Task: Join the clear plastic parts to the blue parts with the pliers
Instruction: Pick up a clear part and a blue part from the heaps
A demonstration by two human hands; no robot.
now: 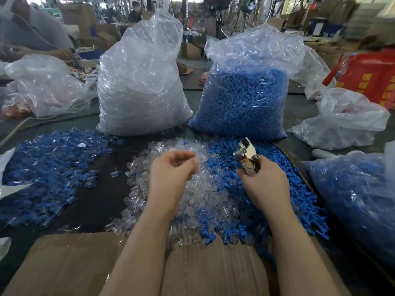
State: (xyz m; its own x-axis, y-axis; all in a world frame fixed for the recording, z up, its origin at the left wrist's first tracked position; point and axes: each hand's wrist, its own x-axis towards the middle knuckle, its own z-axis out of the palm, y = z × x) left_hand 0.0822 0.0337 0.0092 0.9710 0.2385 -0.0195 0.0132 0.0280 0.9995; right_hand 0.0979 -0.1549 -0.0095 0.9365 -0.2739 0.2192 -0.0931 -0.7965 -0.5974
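Gripping the pliers by their handles, the right hand is raised above the heap of loose blue parts, forearm entering from the lower right, wrist bent slightly inward. Fingers are curled round the handles; the metal head of the tool points up and away from the person, tilted a little left. The left hand hovers over the heap of loose clear plastic parts, forearm entering from the bottom centre. Its fingers are curled toward the thumb in a loose cup; whether anything is pinched between them cannot be told. The two heaps lie side by side on the dark table, touching, the clear one to the left. A third spread, of joined blue-and-clear pieces, lies well to the left. Behind stand two upright plastic bags, touching at the base: a bag of clear parts on the left, a bag of blue parts on the right. A cardboard sheet covers the near edge.
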